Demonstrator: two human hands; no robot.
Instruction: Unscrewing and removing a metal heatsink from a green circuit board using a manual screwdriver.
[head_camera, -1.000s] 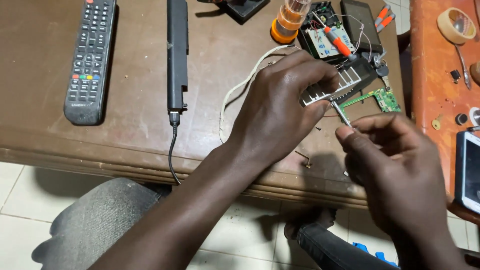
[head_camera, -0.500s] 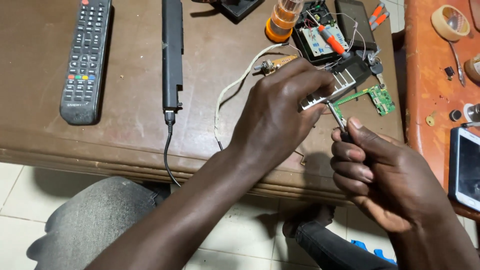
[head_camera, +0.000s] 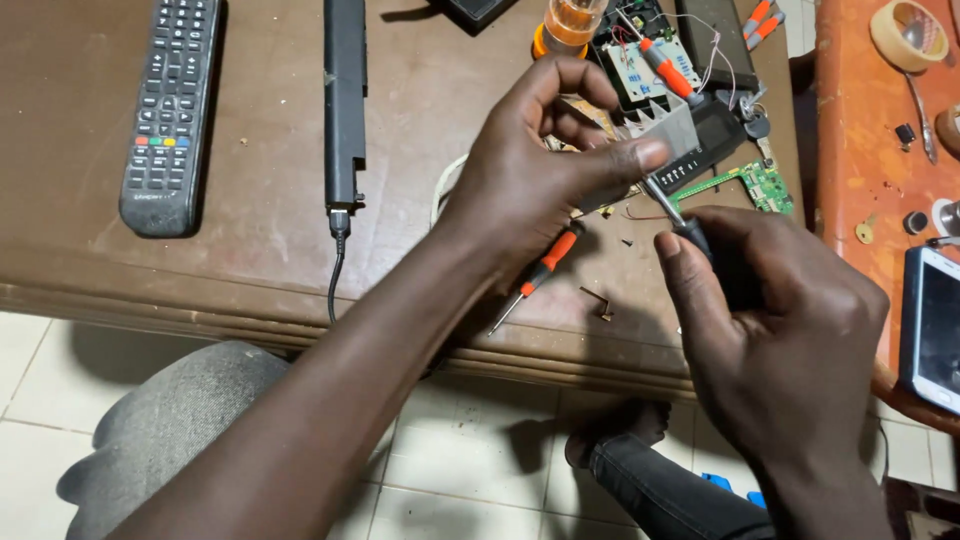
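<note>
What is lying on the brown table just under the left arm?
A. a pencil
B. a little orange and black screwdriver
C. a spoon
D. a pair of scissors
B. A little orange and black screwdriver lies on the brown table, partly under the left hand, its thin metal tip pointing toward the table's near edge.
</note>
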